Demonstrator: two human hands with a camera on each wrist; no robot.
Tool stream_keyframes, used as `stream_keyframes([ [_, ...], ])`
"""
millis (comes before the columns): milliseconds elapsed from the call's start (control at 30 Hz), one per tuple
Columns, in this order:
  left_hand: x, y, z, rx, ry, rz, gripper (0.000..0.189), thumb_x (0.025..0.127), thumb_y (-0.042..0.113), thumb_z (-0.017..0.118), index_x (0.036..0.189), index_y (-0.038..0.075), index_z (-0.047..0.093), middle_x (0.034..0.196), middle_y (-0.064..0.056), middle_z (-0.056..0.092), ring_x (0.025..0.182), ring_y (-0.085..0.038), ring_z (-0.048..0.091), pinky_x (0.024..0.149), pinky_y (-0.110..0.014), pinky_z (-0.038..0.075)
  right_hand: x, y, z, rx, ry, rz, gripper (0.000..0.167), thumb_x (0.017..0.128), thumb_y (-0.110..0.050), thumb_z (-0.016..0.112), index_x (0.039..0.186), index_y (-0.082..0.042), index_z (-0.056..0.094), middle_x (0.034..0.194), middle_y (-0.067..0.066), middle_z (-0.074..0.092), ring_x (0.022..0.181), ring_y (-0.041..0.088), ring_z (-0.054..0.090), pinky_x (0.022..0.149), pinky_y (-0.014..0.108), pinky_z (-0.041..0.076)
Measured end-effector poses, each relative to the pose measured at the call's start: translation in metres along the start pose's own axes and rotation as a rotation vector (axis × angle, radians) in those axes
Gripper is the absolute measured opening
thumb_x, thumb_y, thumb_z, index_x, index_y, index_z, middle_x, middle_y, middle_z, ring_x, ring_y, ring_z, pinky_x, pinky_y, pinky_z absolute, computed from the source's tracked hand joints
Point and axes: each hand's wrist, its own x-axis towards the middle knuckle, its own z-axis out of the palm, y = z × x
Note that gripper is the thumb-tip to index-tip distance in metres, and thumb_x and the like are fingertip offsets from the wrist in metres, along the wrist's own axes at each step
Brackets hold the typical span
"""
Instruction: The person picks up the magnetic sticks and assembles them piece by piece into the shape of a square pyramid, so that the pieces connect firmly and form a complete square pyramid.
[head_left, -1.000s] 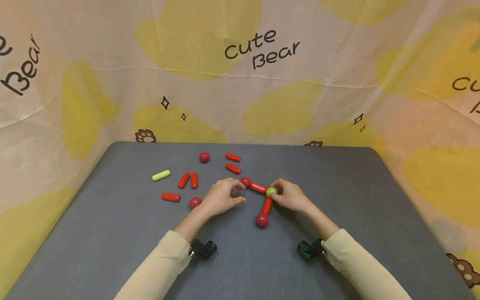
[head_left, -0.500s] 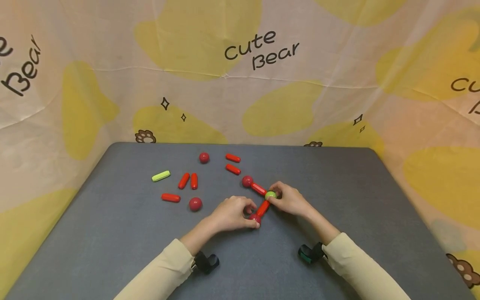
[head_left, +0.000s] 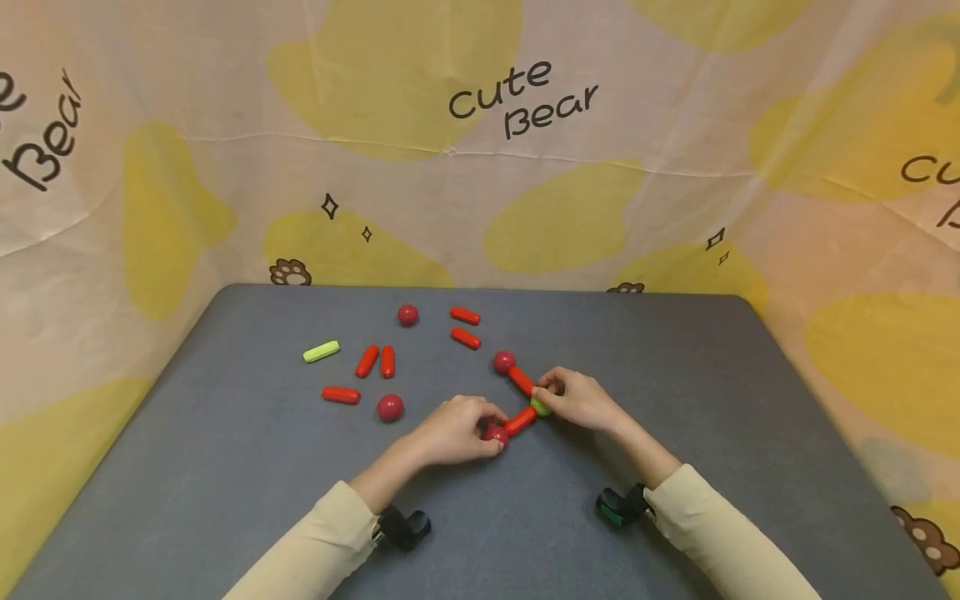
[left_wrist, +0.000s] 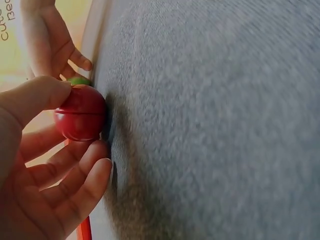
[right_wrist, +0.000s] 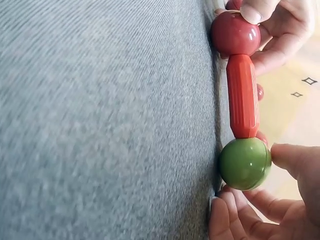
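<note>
Two red rods meet at a green ball in a V shape, with a red ball at each outer end. My left hand pinches the near red ball between thumb and fingers. At the joint, my right hand holds the green ball, partly covering it in the head view. The near red rod runs straight between the two held balls, low over the table. Beyond it, the other red rod leads to the far red ball, which no hand touches.
On the grey table left of the hands lie a loose red ball, a red rod, a red rod pair and a light green rod. Farther back are another red ball and two red rods. A printed cloth stands behind.
My left hand came down toward me, took hold of the near red ball and drew it left. The near rod swung with it; the green ball moved slightly nearer, and the far ball shifted right.
</note>
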Motion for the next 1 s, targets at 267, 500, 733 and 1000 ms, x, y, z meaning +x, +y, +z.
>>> stream_keyframes([
  [267, -0.004, -0.009, -0.007, 0.019, -0.031, 0.017, 0.027, 0.077, 0.015, 0.067, 0.104, 0.015, 0.069, 0.084, 0.004, 0.059, 0.065, -0.009, 0.047, 0.055, -0.022, 0.038, 0.006, -0.006, 0.008, 0.002, 0.037, 0.018, 0.033, 0.086, -0.030, 0.062, 0.103, -0.002, 0.062, 0.075, 0.002, 0.061, 0.060, 0.010, 0.051, 0.054, 0.023, 0.039],
  [500, -0.006, -0.017, -0.014, 0.021, -0.034, -0.003, 0.027, 0.078, 0.013, 0.066, 0.105, 0.017, 0.069, 0.087, 0.005, 0.058, 0.073, -0.012, 0.051, 0.061, -0.023, 0.040, 0.009, -0.011, 0.014, -0.012, 0.042, 0.072, 0.033, 0.084, -0.030, 0.064, 0.103, -0.003, 0.060, 0.072, 0.000, 0.059, 0.052, 0.009, 0.051, 0.050, 0.023, 0.039],
  [733, -0.009, -0.020, -0.018, 0.011, 0.015, 0.010, 0.026, 0.078, 0.011, 0.066, 0.103, 0.017, 0.070, 0.088, 0.004, 0.060, 0.077, -0.014, 0.054, 0.065, -0.025, 0.041, 0.007, -0.012, 0.016, 0.013, 0.027, 0.104, 0.036, 0.084, -0.029, 0.064, 0.105, -0.001, 0.056, 0.073, 0.001, 0.059, 0.047, 0.009, 0.052, 0.047, 0.024, 0.041],
  [1000, -0.010, -0.022, -0.018, 0.014, 0.033, -0.013, 0.025, 0.078, 0.012, 0.066, 0.103, 0.016, 0.069, 0.087, 0.007, 0.060, 0.075, -0.012, 0.053, 0.065, -0.025, 0.042, 0.003, -0.012, 0.017, 0.009, 0.028, 0.124, 0.038, 0.083, -0.030, 0.064, 0.105, 0.000, 0.055, 0.075, 0.002, 0.060, 0.057, 0.011, 0.054, 0.051, 0.024, 0.041],
])
